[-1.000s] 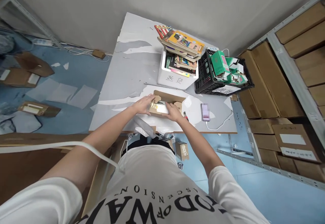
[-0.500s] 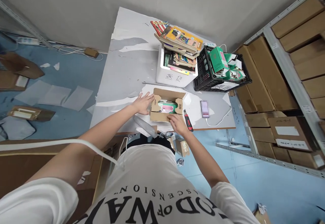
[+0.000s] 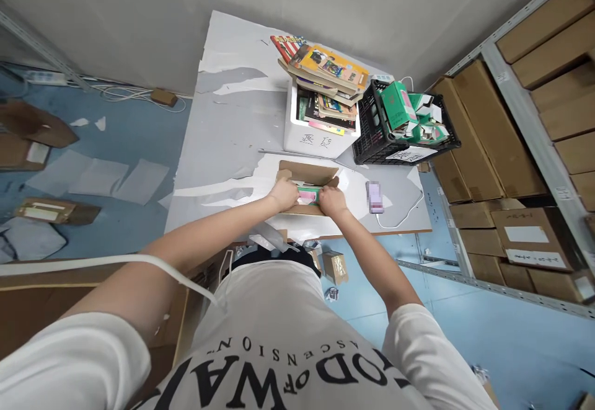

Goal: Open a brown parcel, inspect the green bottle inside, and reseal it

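An open cardboard box (image 3: 307, 167) lies near the table's front edge. Inside it sits a green box with a pink label (image 3: 307, 196). My left hand (image 3: 284, 195) reaches in over the left end, fingers curled against the green box. At the opposite end, my right hand (image 3: 331, 201) is closed in the same way. The fingertips of both hands are hidden inside the cardboard box, whose side flaps are largely covered.
Behind stands a white bin (image 3: 320, 140) piled with books (image 3: 332, 69). Beside it, a black crate (image 3: 367, 131) holds green boxes (image 3: 398, 106). A phone (image 3: 374, 197) on a cable lies to the right. Shelves of cartons (image 3: 532, 236) line the right side.
Both hands have moved from the outside of the cardboard box into its two ends and closed on the green box. The red and black utility knife is no longer visible beside my right hand.
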Tool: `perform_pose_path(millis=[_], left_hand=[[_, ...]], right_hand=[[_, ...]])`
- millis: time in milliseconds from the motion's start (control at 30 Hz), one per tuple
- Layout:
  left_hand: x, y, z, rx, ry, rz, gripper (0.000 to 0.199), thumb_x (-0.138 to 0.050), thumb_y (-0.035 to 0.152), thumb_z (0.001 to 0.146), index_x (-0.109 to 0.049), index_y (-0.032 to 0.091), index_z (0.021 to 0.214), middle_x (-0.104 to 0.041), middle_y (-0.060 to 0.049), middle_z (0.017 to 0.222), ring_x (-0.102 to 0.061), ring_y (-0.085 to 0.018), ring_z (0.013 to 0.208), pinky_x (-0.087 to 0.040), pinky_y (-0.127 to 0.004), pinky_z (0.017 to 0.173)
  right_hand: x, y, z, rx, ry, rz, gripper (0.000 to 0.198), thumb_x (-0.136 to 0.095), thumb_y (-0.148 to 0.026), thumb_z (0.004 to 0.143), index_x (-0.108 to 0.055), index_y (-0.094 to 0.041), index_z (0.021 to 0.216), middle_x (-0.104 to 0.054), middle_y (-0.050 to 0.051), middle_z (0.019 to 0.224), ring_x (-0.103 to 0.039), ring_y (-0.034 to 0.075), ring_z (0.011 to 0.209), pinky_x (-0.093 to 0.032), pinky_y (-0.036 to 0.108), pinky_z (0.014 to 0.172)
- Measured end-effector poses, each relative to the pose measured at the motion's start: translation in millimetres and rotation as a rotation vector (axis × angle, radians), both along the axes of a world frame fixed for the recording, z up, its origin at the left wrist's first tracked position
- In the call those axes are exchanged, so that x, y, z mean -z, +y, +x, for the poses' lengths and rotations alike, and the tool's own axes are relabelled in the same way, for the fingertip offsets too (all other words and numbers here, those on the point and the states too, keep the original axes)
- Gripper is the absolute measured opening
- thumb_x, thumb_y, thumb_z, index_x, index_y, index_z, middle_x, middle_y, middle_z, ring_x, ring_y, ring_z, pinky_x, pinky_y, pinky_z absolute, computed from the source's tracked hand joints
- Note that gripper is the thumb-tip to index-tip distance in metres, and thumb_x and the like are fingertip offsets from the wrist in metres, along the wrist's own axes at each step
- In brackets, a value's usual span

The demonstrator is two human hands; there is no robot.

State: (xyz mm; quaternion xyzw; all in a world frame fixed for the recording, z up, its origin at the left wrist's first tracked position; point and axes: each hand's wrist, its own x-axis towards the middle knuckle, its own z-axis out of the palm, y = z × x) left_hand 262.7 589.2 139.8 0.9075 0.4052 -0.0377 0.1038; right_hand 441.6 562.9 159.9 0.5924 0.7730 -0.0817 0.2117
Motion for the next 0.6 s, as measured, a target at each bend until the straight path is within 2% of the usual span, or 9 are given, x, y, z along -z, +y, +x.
perform_pose_path(millis=[67,133,200,267,367,433,467,533,600], left_hand=[[2.8,-8.5,-11.2,-0.169,-0.018,0.112,0.058,-0.062,0.053,0.077,-0.065,0.010,0.116,-0.064,-0.024,0.117,-0.051,-0.044,0.116,-0.028,-0.057,0.100],[10.2,-16.2,-23.7,-0.327,-0.049,0.140,0.088,-0.058,0.067,0.073,-0.050,0.003,0.133,-0.052,-0.030,0.131,-0.040,-0.049,0.126,-0.019,-0.062,0.104],[22.5,-22.1,-35.9,-0.408,-0.077,0.058,0.105,-0.052,0.075,0.070,-0.036,0.000,0.142,-0.041,-0.033,0.140,-0.035,-0.048,0.131,-0.018,-0.062,0.106],[35.8,-27.1,-45.9,-0.424,-0.104,-0.059,0.111,-0.049,0.078,0.071,-0.024,0.002,0.148,-0.032,-0.031,0.148,-0.033,-0.044,0.135,-0.022,-0.058,0.107],[44.7,-34.0,-53.4,-0.447,-0.142,-0.120,0.111,-0.046,0.077,0.073,-0.014,0.005,0.151,-0.020,-0.027,0.154,-0.027,-0.038,0.141,-0.027,-0.053,0.109],[38.1,-38.1,-52.9,-0.471,-0.156,-0.035,0.112,-0.048,0.076,0.073,-0.014,0.003,0.150,-0.017,-0.028,0.155,-0.019,-0.041,0.143,-0.021,-0.058,0.110],[31.6,-39.8,-50.9,-0.459,-0.163,0.027,0.110,-0.051,0.074,0.073,-0.017,0.003,0.150,-0.017,-0.029,0.154,-0.016,-0.042,0.143,-0.017,-0.062,0.110],[16.4,-41.9,-43.1,-0.349,-0.188,0.130,0.093,-0.052,0.063,0.079,-0.025,0.008,0.149,-0.023,-0.026,0.154,-0.016,-0.042,0.143,-0.011,-0.065,0.110],[4.8,-41.1,-29.8,-0.207,-0.194,0.135,0.062,-0.047,0.042,0.088,-0.041,0.014,0.142,-0.044,-0.022,0.144,-0.032,-0.038,0.138,-0.016,-0.062,0.110]], right_hand=[[5.3,-9.4,18.4,0.041,0.027,0.071,0.046,-0.047,-0.027,0.091,-0.053,-0.002,0.129,-0.052,0.028,0.132,-0.050,0.034,0.123,-0.040,0.043,0.099],[16.2,-20.7,33.1,0.073,0.076,0.104,0.058,-0.043,-0.037,0.093,-0.040,-0.004,0.141,-0.037,0.025,0.148,-0.036,0.033,0.136,-0.033,0.046,0.106],[29.0,-32.2,40.9,0.099,0.121,0.099,0.061,-0.033,-0.041,0.097,-0.029,-0.007,0.147,-0.021,0.021,0.156,-0.022,0.032,0.143,-0.026,0.050,0.110],[37.5,-40.7,42.4,0.122,0.146,0.102,0.062,-0.028,-0.043,0.098,-0.026,-0.007,0.148,-0.015,0.019,0.158,-0.016,0.032,0.145,-0.024,0.052,0.111],[34.8,-42.2,36.3,0.097,0.141,0.153,0.060,-0.035,-0.042,0.096,-0.033,-0.008,0.145,-0.023,0.021,0.156,-0.021,0.034,0.143,-0.016,0.057,0.112],[26.0,-34.4,28.3,0.043,0.143,0.167,0.052,-0.040,-0.037,0.095,-0.043,-0.009,0.139,-0.038,0.023,0.148,-0.033,0.034,0.138,-0.015,0.058,0.112],[21.6,-28.2,23.4,0.031,0.149,0.143,0.047,-0.041,-0.035,0.094,-0.048,-0.010,0.134,-0.046,0.023,0.141,-0.041,0.033,0.133,-0.019,0.056,0.111],[16.4,-12.9,12.5,0.074,0.157,0.027,0.041,-0.042,-0.036,0.094,-0.056,-0.012,0.124,-0.060,0.021,0.126,-0.055,0.031,0.119,-0.032,0.049,0.105],[18.0,3.6,1.0,0.169,0.150,-0.120,0.045,-0.044,-0.047,0.092,-0.060,-0.013,0.118,-0.066,0.020,0.114,-0.062,0.029,0.108,-0.042,0.043,0.095]])
